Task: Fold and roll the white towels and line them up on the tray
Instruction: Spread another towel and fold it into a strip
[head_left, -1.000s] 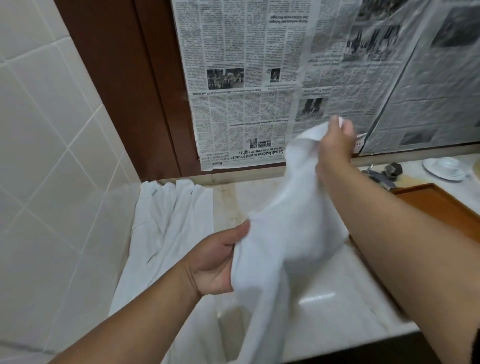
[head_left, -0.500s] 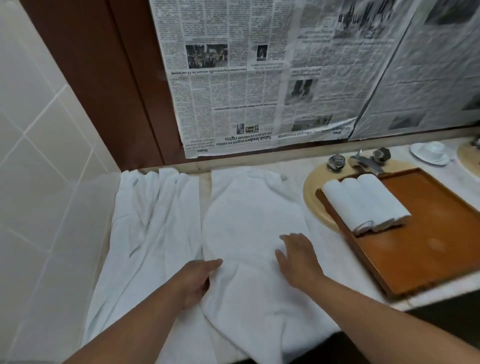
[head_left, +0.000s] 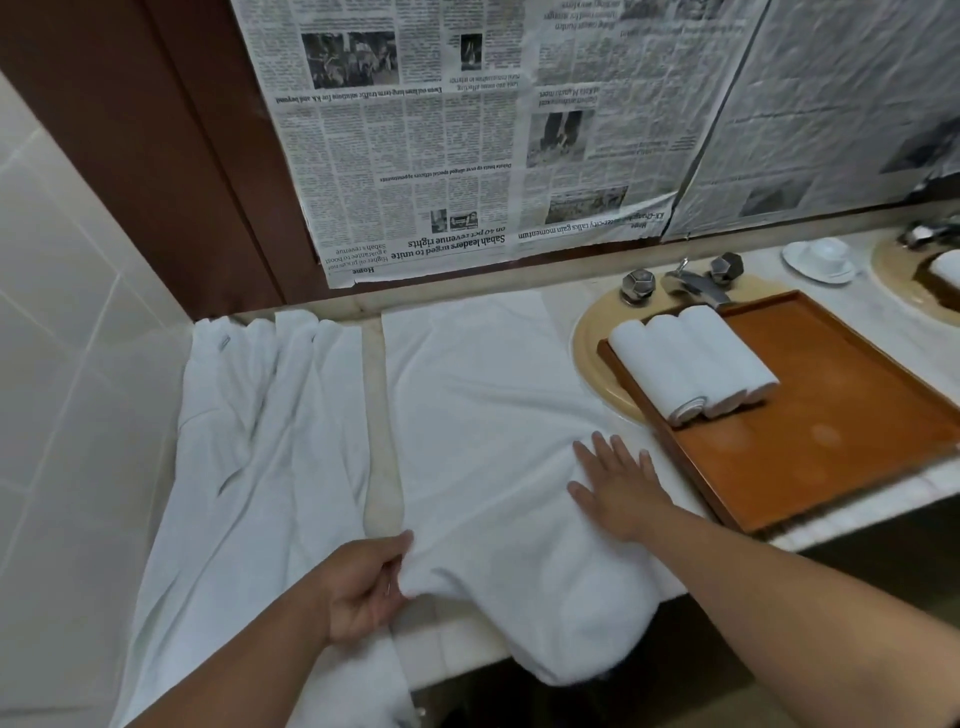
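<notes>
Pressing towel (head_left: 483, 405) below "Sabah leaders" newspaper (head_left: 415, 156)

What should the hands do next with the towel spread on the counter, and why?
Probably fold the towel lengthwise: the left hand pinches its left edge, the right hand presses flat on its right side, and it lies spread, unfolded, near end hanging off the counter. Three rolled towels already sit on the tray.

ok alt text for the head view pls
A person's left hand pinches the near edge of a white towel spread on a counter while the right hand presses flat on it. To the right, three rolled towels lie side by side on a wooden tray.
</notes>
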